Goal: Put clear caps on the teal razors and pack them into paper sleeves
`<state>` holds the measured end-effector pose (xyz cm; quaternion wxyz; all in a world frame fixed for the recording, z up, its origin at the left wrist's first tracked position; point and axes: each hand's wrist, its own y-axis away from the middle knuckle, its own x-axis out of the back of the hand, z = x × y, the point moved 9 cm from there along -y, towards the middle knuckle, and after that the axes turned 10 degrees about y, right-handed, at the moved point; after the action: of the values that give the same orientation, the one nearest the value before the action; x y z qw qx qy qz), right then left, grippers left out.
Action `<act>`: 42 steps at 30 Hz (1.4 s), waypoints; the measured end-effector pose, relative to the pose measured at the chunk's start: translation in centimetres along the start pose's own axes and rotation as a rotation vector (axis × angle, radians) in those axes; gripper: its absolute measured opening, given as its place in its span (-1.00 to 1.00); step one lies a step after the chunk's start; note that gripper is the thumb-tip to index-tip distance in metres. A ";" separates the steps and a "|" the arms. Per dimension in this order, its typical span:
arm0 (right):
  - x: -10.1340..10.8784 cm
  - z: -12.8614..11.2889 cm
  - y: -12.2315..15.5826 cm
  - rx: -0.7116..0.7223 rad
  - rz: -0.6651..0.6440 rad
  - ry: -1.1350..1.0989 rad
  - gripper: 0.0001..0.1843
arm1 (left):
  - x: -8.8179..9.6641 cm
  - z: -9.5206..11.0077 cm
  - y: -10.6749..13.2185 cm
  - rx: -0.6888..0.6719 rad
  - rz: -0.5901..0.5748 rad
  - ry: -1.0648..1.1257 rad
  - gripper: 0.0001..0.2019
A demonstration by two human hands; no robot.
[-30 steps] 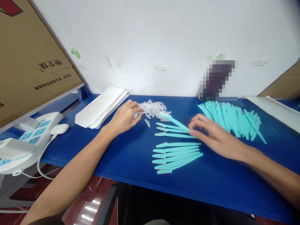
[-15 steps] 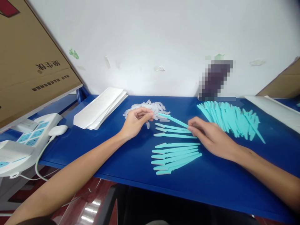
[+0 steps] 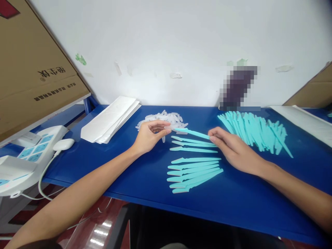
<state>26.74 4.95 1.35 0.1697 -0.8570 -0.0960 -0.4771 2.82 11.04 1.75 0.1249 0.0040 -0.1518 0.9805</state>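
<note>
Blue tabletop [image 3: 246, 200]. Right hand [image 3: 233, 148]: fingers clamped on right end of one turquoise razor [image 3: 198, 133], just beyond the laid-out razors [image 3: 193, 166]. Left hand [image 3: 147, 136]: moved right from the cap pile [image 3: 166, 117] since a second ago; fingers pinch a clear cap [image 3: 170, 127], now at the razor's left end. Apparently joining; seating unclear.

Left arm [image 3: 85, 190]: bare, stretched from the near left corner toward the middle.
Left wrist [image 3: 135, 150]: almost straight.
Left hand [image 3: 149, 135]: thumb side to the right.
Left fingers [image 3: 158, 123]: index and thumb pinched at the tips, others curled behind.
Right arm [image 3: 293, 188]: bare, slanting in from the near right.
Right wrist [image 3: 261, 167]: nearly straight.
Right hand [image 3: 233, 148]: back upward, pointing left.
Right fingers [image 3: 217, 132]: closed in a thumb-and-index pinch.
Spacing: hands apart, fingertips facing each other.
</note>
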 end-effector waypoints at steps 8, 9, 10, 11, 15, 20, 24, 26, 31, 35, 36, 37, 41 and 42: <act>-0.5 -0.8 0.0 0.044 -0.042 -0.008 -0.69 | -1.5 0.6 0.6 -0.073 -0.112 -0.131 -0.79; -0.6 -1.0 0.0 0.059 -0.056 0.007 -0.69 | -1.9 0.7 0.8 -0.094 -0.143 -0.182 -0.81; -0.7 -1.1 0.0 0.067 -0.066 0.029 -0.69 | -2.4 0.9 0.9 -0.115 -0.171 -0.234 -0.82; -0.7 -1.0 0.0 0.069 -0.065 0.054 -0.68 | -2.8 1.1 1.1 -0.137 -0.200 -0.284 -0.84; -0.3 -0.8 -0.1 0.109 -0.002 0.181 -0.66 | -4.3 1.9 1.5 -0.289 -0.350 -0.472 -0.88; 0.3 -0.7 -0.2 0.116 0.058 0.197 -0.76 | -2.8 2.2 1.1 -0.445 -0.425 -0.939 -0.80; 1.3 -1.4 0.4 0.123 0.117 0.074 -0.77 | -0.8 2.3 0.7 -0.432 -0.499 -1.212 -0.76; 1.4 -1.9 0.7 0.162 0.107 0.085 -0.74 | -0.5 2.3 0.9 -0.397 -0.556 -1.226 -0.71; -0.9 -2.1 1.0 0.220 -0.141 0.290 -0.70 | -1.4 1.6 1.4 -0.291 -0.645 -1.126 -0.70; -2.2 -1.3 1.3 0.158 -0.318 0.274 -0.66 | -1.7 1.4 1.2 -0.288 -0.629 -1.060 -0.75; -2.4 -1.4 1.4 0.156 -0.342 0.261 -0.66 | -1.7 1.4 1.2 -0.292 -0.627 -1.039 -0.76; -2.4 -1.6 1.4 0.163 -0.348 0.252 -0.66 | -1.7 1.5 1.2 -0.295 -0.616 -1.006 -0.77; -1.8 -2.3 1.3 0.188 -0.277 0.236 -0.64 | -0.6 2.5 0.2 -0.252 -0.345 -0.646 -0.75; -1.5 -2.2 1.2 0.175 -0.242 0.233 -0.63 | 0.0 2.5 -0.1 -0.206 -0.248 -0.497 -0.69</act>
<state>24.61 2.99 0.93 0.1951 -0.7603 -0.2191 -0.5796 2.75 10.37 4.16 0.2025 0.2496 -0.2748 0.9062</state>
